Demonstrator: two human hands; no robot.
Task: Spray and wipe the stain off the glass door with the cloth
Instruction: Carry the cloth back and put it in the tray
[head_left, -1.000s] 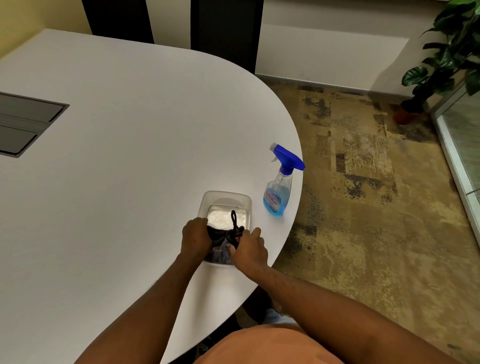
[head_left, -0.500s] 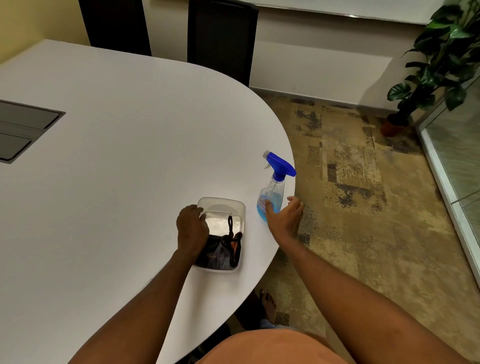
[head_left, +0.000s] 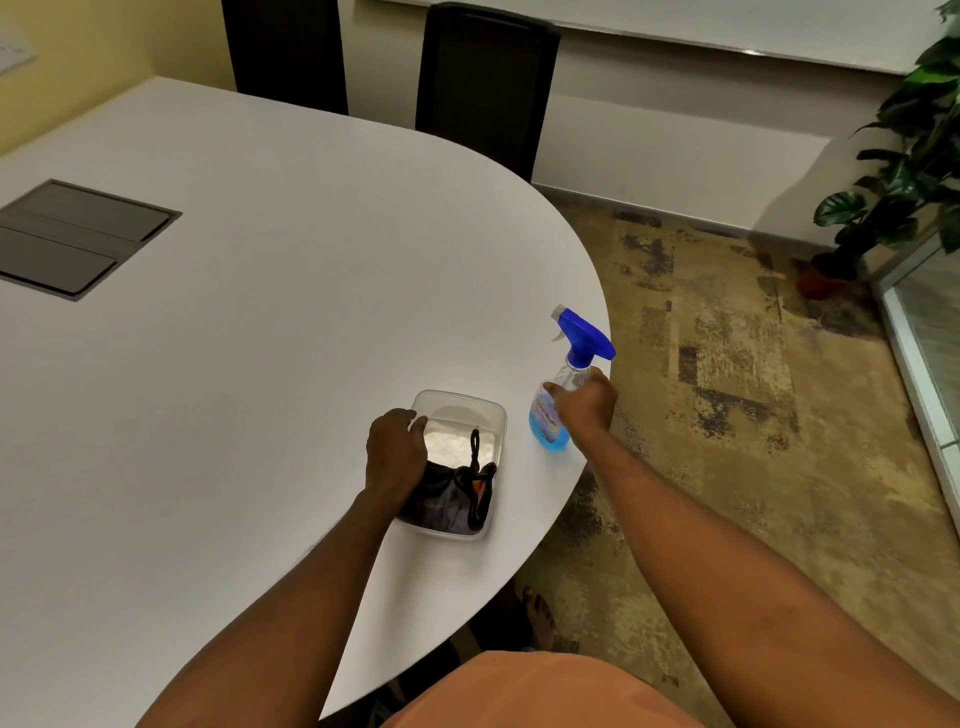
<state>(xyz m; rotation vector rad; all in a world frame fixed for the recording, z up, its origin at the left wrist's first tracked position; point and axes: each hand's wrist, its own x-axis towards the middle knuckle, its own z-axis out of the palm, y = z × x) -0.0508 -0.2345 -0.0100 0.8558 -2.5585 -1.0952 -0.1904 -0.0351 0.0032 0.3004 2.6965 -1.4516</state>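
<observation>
Item: spray bottle (head_left: 558, 410), clear body with blue liquid in the lower part, blue trigger head on top. Stands upright near the right edge of the white bench (head_left: 260, 322), long axis vertical, nozzle pointing left and far.

Right hand (head_left: 584, 402): at the bottle's neck and shoulder, fingers curled round it from the near-right side; the bottle appears to rest on the bench, so the grasp reads as closing, not yet lifting. This hand is the nearer to the bottle.

Left hand (head_left: 395, 452): laid over the left rim of a clear plastic tub (head_left: 488, 415), fingers bent over the edge and onto the dark cloth (head_left: 447, 499) bunched in the tub's near half. Whether the cloth is pinched cannot be told.

Cloth: dark, crumpled, with a black cord or loop lying across it. The tub sits just left of the bottle, apart from it.

Relation governing the next move: the bottle lies directly under the right fingers, so a straight upward lift would clear it.

Surface: smooth, rounded at the end, with a grey cable hatch (head_left: 72, 239) at far left.

Room: patterned carpet (head_left: 727, 415), two dark chairs (head_left: 485, 83) beyond the bench, a potted plant (head_left: 904, 166) at far right, and a glass panel (head_left: 930, 338) at the right edge, possibly the door. No stain visible from here.
</observation>
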